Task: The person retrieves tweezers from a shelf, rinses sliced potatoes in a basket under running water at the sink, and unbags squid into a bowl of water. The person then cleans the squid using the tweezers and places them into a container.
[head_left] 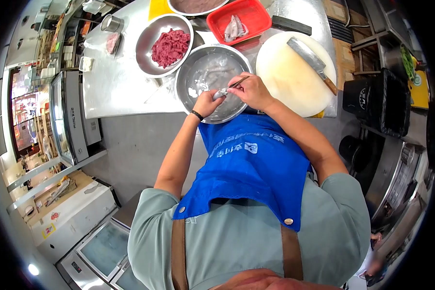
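Note:
Over a steel bowl of water [181, 92], my left hand [208, 103] is closed around a small pale squid [220, 94]. My right hand [254, 93] pinches a slim dark metal tool [239, 82], its lower end at the squid; whether it is scissors, tweezers or a small blade I cannot make out. Cleaned pale squid pieces [235, 29] lie in a red tray [260, 10] beyond the bowl. To the right, a cleaver [308, 55] with a wooden handle rests on a round white cutting board [280, 87].
A steel bowl [141, 55] of sliced red meat [170, 48] stands left of the water bowl. Another bowl [198, 11] is at the far edge. A steel cup [110, 23] and a bagged piece of meat [112, 43] sit farther left. A black bin [372, 101] is beyond the table's right side.

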